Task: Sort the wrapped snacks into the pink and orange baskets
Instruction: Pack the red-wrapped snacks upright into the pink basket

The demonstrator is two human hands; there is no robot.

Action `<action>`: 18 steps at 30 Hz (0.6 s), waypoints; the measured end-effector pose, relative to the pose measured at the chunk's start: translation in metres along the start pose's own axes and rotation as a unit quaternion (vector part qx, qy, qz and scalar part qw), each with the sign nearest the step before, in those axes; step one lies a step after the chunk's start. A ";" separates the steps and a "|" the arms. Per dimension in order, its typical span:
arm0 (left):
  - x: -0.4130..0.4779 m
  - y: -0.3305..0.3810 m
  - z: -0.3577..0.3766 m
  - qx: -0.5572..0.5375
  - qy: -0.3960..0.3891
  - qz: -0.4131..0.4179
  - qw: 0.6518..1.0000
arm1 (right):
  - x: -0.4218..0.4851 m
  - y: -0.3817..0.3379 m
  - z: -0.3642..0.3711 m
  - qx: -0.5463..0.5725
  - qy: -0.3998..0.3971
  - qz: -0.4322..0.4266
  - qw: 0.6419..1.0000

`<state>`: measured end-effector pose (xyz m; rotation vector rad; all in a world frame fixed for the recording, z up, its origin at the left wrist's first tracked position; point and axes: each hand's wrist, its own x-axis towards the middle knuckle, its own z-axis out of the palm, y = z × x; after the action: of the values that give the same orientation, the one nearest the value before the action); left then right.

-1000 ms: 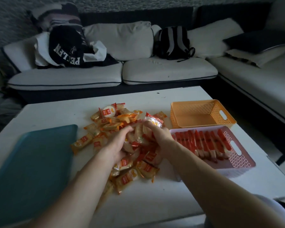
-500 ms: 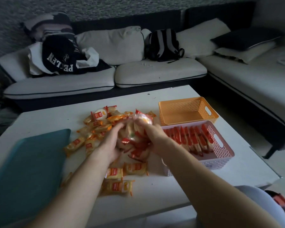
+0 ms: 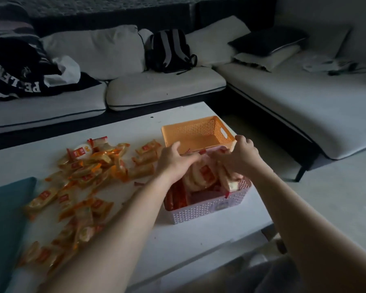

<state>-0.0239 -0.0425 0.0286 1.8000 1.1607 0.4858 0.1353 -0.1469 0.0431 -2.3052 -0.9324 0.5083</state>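
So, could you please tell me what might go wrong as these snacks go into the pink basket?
1. Both the left hand and right hand clasp a loose bundle of red-wrapped snacks over the pink basket; packets could slip over its rim onto the table.
2. The basket sits close to the table's right edge, so a hard push down might shift it outward.

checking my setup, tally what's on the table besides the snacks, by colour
orange basket: 1
pink basket: 1
teal mat: 1
total: 3
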 end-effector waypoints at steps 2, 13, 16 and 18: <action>-0.003 -0.008 0.000 0.011 0.023 0.031 0.999 | 0.000 0.003 0.000 -0.032 0.029 -0.014 0.999; -0.023 -0.028 0.020 0.329 0.060 0.192 0.923 | -0.005 -0.004 -0.001 -0.024 0.125 -0.103 0.986; -0.020 -0.029 0.016 0.296 0.040 0.207 0.932 | -0.010 -0.015 -0.001 -0.032 0.071 -0.193 0.978; -0.017 -0.033 0.009 0.187 0.020 0.207 0.960 | -0.011 -0.019 0.004 -0.103 -0.016 -0.261 0.960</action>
<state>-0.0423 -0.0565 -0.0015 2.3944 0.9428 0.5705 0.1162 -0.1422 0.0535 -2.1014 -1.6075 0.2287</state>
